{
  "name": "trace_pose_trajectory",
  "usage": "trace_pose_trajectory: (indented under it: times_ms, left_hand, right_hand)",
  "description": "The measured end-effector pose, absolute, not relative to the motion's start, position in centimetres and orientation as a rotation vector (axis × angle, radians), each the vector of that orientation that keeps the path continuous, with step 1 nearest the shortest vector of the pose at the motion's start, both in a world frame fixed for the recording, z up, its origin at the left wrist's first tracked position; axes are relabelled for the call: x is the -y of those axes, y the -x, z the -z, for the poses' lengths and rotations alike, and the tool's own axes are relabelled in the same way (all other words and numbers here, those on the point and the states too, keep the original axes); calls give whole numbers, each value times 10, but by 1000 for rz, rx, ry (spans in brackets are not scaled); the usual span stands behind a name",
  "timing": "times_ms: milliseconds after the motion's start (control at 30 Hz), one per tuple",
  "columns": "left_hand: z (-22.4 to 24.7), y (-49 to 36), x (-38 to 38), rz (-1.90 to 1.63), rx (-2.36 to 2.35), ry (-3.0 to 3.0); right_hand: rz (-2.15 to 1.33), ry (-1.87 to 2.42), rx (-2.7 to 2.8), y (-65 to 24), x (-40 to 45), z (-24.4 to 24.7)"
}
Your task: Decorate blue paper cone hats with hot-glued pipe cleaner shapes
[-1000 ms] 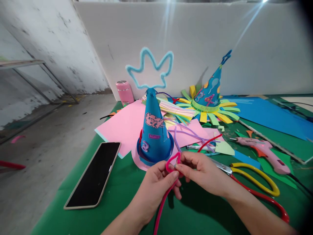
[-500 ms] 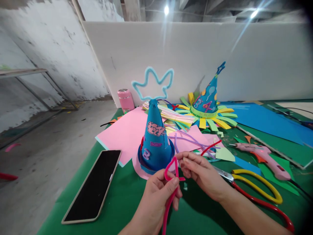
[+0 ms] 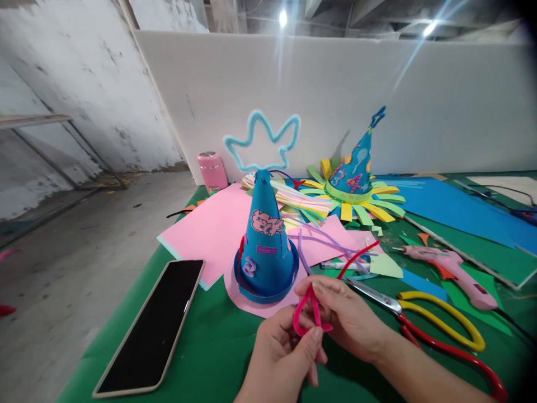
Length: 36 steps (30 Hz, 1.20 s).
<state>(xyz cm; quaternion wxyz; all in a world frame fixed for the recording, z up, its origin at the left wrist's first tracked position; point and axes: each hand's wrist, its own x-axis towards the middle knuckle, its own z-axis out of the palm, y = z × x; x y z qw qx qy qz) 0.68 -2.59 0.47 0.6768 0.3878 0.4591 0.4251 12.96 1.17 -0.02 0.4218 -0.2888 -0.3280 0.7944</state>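
Observation:
A bright pink pipe cleaner [image 3: 318, 313], bent into a pointed loop, is held between my two hands low in the middle of the head view. My left hand [image 3: 281, 350] pinches its lower part between thumb and fingers. At the loop's pointed top, my right hand [image 3: 348, 313] grips it with thumb and forefinger. Just beyond them stands a blue cone hat [image 3: 265, 246] with pink and purple decorations, topped by a light-blue pipe-cleaner crown outline [image 3: 274, 139]. Its base rests on a pink paper disc [image 3: 230, 294].
A phone [image 3: 153, 330] lies at left, with pink paper [image 3: 205, 224] behind. Scissors [image 3: 440, 319] and a pink glue gun [image 3: 453, 268] lie at right. A second cone hat [image 3: 354, 168] with paper strips and a pink flask [image 3: 212, 170] stand at the back.
Both hands have moved slightly right and down with the pipe cleaner. My right fingers have closed in around the loop's tip, and the loop is tilted more towards me.

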Motion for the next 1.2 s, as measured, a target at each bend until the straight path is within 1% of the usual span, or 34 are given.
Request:
trace_pose_trajectory:
  times_ms: [167, 400, 600, 733, 933, 1200]
  left_hand:
    - [-6, -8, 28, -946, -1087, -951]
    - [-6, -11, 30, -951, -1155, -1037]
    - [-5, -11, 32, -998, -1204, -1141]
    - [-7, -10, 30, -974, -1150, -1090]
    - [-13, -7, 26, -836, -1059, -997]
    - [-15, -7, 25, -791, -1026, -933]
  right_hand:
    - [-1978, 728, 837, -128, -12, 2]
    - [-2090, 623, 720, -127, -11, 2]
    - [-2096, 622, 722, -126, -11, 2]
    - [-2093, 633, 723, -127, -11, 2]
    - [-2112, 582, 737, -129, -11, 2]
    - [-2087, 605, 667, -128, -11, 2]
